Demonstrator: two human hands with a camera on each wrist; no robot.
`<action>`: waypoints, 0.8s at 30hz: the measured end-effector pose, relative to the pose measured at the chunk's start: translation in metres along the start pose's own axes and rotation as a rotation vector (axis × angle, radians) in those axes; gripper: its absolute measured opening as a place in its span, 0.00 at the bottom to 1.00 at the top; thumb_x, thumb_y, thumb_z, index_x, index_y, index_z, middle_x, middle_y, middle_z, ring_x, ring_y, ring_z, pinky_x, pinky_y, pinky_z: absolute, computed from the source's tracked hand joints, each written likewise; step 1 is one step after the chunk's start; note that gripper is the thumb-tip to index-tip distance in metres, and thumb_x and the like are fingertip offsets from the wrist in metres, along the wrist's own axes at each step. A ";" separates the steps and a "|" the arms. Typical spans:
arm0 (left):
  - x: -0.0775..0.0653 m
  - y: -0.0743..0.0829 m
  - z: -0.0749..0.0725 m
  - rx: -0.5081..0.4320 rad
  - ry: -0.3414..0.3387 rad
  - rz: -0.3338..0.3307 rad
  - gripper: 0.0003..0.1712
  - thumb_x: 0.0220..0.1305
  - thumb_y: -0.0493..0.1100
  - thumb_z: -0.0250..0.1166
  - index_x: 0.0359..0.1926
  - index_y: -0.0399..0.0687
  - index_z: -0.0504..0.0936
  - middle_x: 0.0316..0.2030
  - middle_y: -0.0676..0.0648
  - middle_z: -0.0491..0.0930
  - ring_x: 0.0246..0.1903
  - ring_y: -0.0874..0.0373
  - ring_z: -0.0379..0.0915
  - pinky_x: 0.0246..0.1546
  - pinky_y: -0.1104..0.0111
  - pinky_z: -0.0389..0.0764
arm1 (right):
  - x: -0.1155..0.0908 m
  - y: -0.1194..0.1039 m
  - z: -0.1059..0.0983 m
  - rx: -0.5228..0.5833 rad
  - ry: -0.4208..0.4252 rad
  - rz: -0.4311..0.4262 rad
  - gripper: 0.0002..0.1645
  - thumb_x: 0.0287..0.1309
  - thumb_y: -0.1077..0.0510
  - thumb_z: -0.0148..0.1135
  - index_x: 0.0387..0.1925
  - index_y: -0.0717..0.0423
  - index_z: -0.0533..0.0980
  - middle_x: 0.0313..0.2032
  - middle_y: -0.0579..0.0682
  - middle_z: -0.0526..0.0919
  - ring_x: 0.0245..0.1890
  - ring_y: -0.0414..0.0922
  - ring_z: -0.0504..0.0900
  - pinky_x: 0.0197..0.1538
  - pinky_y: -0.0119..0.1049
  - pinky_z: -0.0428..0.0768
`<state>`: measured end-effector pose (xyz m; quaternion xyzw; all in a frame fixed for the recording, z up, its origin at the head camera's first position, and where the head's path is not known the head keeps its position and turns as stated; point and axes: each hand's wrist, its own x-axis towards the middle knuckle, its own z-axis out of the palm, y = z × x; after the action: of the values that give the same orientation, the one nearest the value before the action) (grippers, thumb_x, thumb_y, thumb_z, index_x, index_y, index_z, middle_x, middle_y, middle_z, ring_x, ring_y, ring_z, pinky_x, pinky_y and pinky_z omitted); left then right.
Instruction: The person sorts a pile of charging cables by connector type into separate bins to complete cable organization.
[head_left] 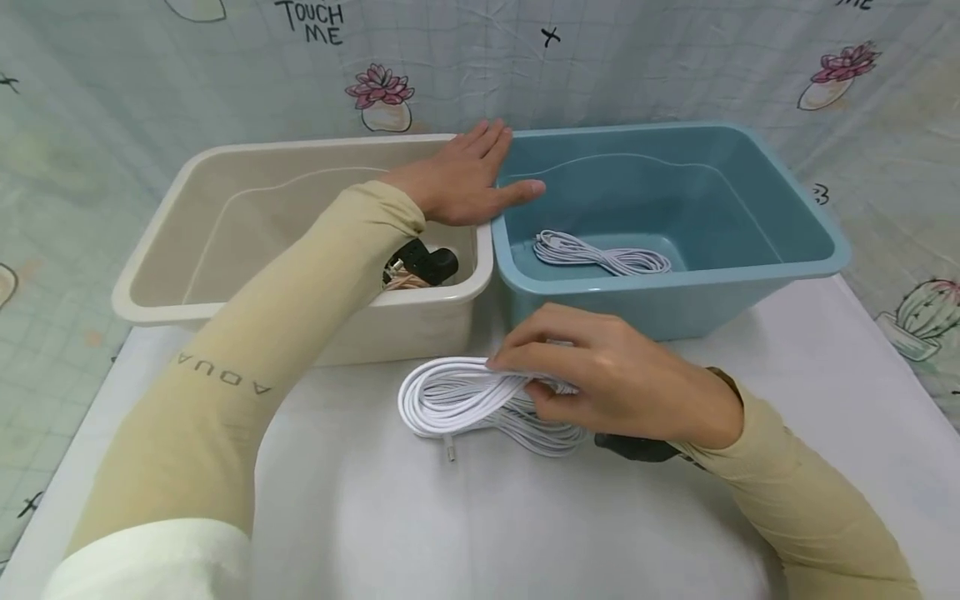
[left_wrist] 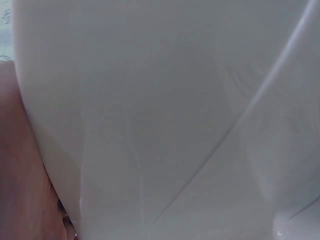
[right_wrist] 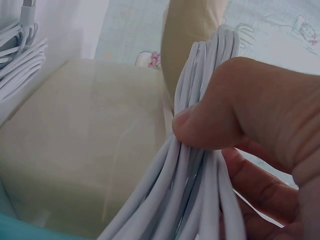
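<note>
My right hand pinches a coiled white cable between thumb and fingers in front of the bins. In the right wrist view the thumb presses across the strands of this cable. Under it, another white cable bundle lies on the table, overlapped by the held one. A small metal-tipped plug sticks out below the coils. My left hand lies with straight fingers over the touching rims of the beige bin and the blue bin, its thumb reaching over the blue side.
Inside the blue bin rests a bundled white cable. The beige bin holds a black adapter-like item and a tan cord, partly hidden by my left sleeve. Both bins stand against a patterned cloth at the back of the white table.
</note>
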<state>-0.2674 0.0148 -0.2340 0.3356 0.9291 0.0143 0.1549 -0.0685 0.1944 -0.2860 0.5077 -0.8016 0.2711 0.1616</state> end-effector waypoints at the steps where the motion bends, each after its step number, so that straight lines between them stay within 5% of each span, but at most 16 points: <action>1: 0.000 0.000 0.000 0.002 0.000 0.000 0.55 0.76 0.75 0.31 0.81 0.42 0.23 0.82 0.42 0.18 0.83 0.46 0.13 0.85 0.52 0.26 | 0.000 -0.001 0.000 -0.003 -0.001 -0.001 0.24 0.48 0.69 0.74 0.50 0.54 0.85 0.48 0.46 0.86 0.45 0.37 0.83 0.43 0.23 0.82; 18: -0.005 -0.005 0.002 0.003 0.008 0.018 0.55 0.76 0.74 0.32 0.81 0.40 0.25 0.82 0.40 0.20 0.83 0.44 0.15 0.85 0.51 0.28 | 0.004 -0.015 -0.006 -0.044 0.015 0.009 0.24 0.48 0.69 0.72 0.49 0.52 0.86 0.46 0.46 0.87 0.44 0.38 0.84 0.45 0.28 0.84; 24: -0.002 -0.002 0.002 0.007 0.021 0.022 0.54 0.76 0.74 0.31 0.82 0.41 0.25 0.83 0.41 0.20 0.84 0.45 0.15 0.85 0.51 0.28 | 0.001 -0.012 -0.012 -0.117 0.084 -0.063 0.17 0.59 0.64 0.61 0.48 0.52 0.86 0.45 0.45 0.86 0.43 0.37 0.83 0.43 0.25 0.83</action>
<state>-0.2672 0.0117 -0.2353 0.3464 0.9269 0.0161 0.1436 -0.0586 0.1972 -0.2730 0.5104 -0.7923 0.2398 0.2329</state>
